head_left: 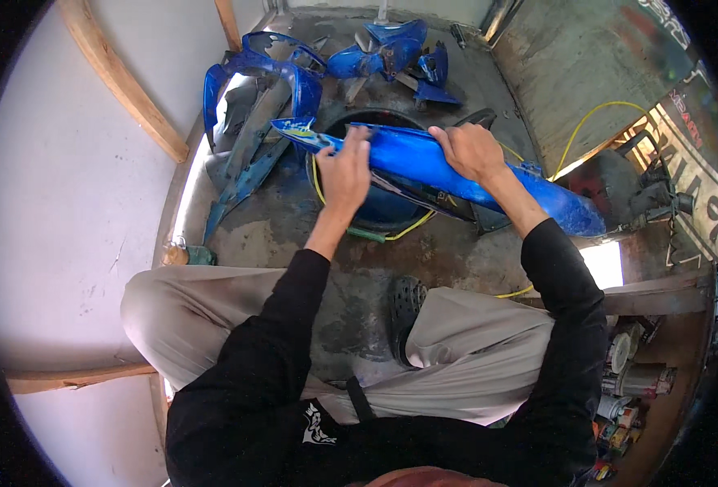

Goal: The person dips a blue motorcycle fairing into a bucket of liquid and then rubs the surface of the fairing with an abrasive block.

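My right hand bends over the far edge of a long blue panel, fingers curled down and thumb pointing left, so it has hold of the piece. My left hand lies across the panel near its pointed end, about half open, fingertips blurred; I cannot tell whether it grips or only presses.

The panel is one glossy, gently curved shell, plastic by its look, slanting from a marked, narrow tip at the left to a broad rounded end at the right. It sits above a round dark tub, whose near rim shows below it with a yellow hose curving around.

Toward me, a strip of stained concrete floor separates the tub from the knees, with one perforated black clog on it. A smooth pale wall bounds the left; a dark machine stands near the panel's right end.

Beyond the tub I count at least three more blue pieces: an arched frame, a bulkier folded part and a small angular one. Several cans crowd the lower right.
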Motion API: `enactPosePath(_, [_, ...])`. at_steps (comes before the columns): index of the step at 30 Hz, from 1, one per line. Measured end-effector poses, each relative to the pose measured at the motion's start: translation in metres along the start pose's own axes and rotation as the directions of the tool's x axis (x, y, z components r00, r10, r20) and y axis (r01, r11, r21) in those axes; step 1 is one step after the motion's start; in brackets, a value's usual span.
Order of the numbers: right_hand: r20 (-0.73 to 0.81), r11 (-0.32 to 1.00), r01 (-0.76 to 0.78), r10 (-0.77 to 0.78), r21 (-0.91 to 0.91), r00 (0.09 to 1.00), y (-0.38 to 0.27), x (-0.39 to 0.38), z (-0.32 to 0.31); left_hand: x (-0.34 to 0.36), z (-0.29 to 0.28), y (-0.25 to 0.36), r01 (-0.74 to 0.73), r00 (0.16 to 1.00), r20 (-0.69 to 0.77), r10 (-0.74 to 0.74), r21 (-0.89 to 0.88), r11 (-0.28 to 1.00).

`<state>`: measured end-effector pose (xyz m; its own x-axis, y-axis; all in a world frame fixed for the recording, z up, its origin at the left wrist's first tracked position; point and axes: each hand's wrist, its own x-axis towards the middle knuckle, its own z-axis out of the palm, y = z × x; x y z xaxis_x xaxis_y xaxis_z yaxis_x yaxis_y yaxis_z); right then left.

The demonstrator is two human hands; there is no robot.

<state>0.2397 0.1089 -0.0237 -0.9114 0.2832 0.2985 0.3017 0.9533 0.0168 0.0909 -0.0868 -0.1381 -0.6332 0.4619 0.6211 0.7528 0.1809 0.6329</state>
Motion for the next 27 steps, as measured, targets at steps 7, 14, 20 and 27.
enactPosePath(7, [-0.009, 1.0, 0.0, 0.0, 0.0, 1.0, 0.011, -0.004, 0.002, -0.035, 0.012, 0.044, -0.269, 0.935, 0.172, 0.309, -0.222, 0.937])
enactPosePath(14, [-0.009, 0.999, -0.028, 0.028, 0.019, 1.0, 0.001, 0.002, -0.004, -0.02, -0.012, -0.037, 0.057, 0.997, -0.054, -0.054, 0.048, 0.997])
enactPosePath(20, [-0.008, 1.0, -0.021, 0.021, -0.016, 1.0, 0.017, -0.002, 0.003, -0.043, 0.013, 0.029, -0.042, 0.996, 0.071, 0.052, -0.125, 0.991])
enactPosePath(27, [-0.036, 1.0, -0.021, 0.021, -0.022, 0.999, 0.014, -0.003, 0.004, -0.034, 0.006, 0.005, -0.103, 0.992, 0.053, 0.112, -0.149, 0.983])
